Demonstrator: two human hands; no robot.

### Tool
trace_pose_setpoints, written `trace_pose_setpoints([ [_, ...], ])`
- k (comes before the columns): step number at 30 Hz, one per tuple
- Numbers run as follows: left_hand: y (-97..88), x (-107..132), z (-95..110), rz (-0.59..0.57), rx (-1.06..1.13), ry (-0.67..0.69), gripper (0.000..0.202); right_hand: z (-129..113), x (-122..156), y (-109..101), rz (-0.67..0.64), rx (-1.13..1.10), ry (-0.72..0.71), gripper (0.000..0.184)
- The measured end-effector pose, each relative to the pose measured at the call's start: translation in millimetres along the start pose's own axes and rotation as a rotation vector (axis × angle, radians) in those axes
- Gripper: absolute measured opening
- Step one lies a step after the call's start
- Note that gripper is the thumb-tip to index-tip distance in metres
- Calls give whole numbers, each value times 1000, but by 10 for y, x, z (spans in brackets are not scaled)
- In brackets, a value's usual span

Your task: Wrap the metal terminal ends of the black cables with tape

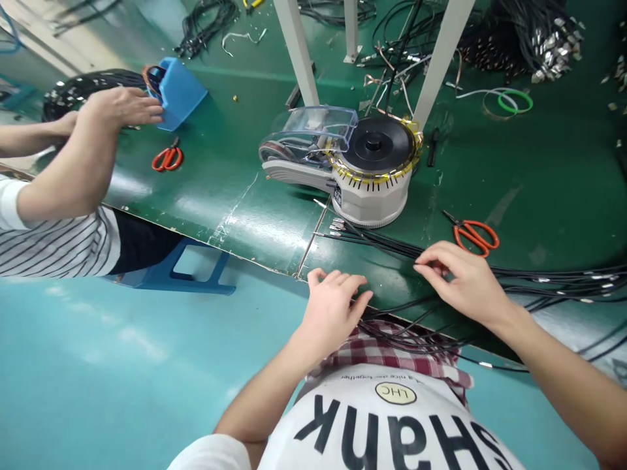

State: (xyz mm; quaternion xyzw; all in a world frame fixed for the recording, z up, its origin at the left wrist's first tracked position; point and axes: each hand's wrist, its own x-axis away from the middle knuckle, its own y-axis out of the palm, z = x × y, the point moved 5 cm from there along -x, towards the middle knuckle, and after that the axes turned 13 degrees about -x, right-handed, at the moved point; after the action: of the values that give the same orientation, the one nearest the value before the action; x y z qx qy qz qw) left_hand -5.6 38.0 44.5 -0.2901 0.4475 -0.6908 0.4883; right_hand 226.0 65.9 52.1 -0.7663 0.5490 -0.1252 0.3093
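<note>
Near the front edge of the green desk (pixel 553 202), a bunch of black cables (pixel 392 243) lay on the top, just in front of the white tape machine (pixel 375 196). Their shiny metal ends (pixel 337 226) pointed to the left, and their long tails ran off to the right. The person's right hand (pixel 453 274) was right beside the bunch, with its thumb and first finger close together like a pinch. I could not tell if a cable was between them. The left hand (pixel 337 297) was loose at the desk edge, with its fingers bent and nothing seen in it. More black cables (pixel 416 336) crossed the edge and hung over the person's lap, so a quick tug might have made a knot. To do this part well, I think it was best to pinch just one cable, pull it slowly, and let the free left hand guide it. Keeping the metal ends in line would have helped too. The orange scissors (pixel 461 228) lay just behind the right hand, with their point turned away from it, so that hand needed care when it moved back.
</note>
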Motion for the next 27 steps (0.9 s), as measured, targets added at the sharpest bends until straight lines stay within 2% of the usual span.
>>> trace_pose_setpoints([
  [2,-114,-82,-79,71,232,-112,27,-17,145,15,-65,-10,-12,8],
  [4,-150,-153,-130,84,624,-204,35,0,272,54,-136,21,-22,8],
  [6,-123,-193,-98,30,1013,-241,35,18,354,103,-218,63,-39,9],
  [8,-79,-193,0,-52,1219,-240,29,9,379,143,-301,62,-39,11],
  [11,56,-126,227,-281,1268,-229,28,-73,315,128,-320,-97,52,15],
  [14,227,-24,454,-512,1224,-220,31,-185,172,35,-139,-355,203,19],
  [17,336,38,579,-579,1129,-204,33,-280,24,-8,-2,-583,274,22],
  [19,375,59,622,-604,1052,-179,36,-329,-53,6,4,-681,273,21],
  [22,363,32,627,-538,1003,-147,32,-350,-97,52,-26,-816,288,22],
  [27,276,-86,548,-257,1132,-198,29,-316,-53,112,-75,-947,306,24],
])
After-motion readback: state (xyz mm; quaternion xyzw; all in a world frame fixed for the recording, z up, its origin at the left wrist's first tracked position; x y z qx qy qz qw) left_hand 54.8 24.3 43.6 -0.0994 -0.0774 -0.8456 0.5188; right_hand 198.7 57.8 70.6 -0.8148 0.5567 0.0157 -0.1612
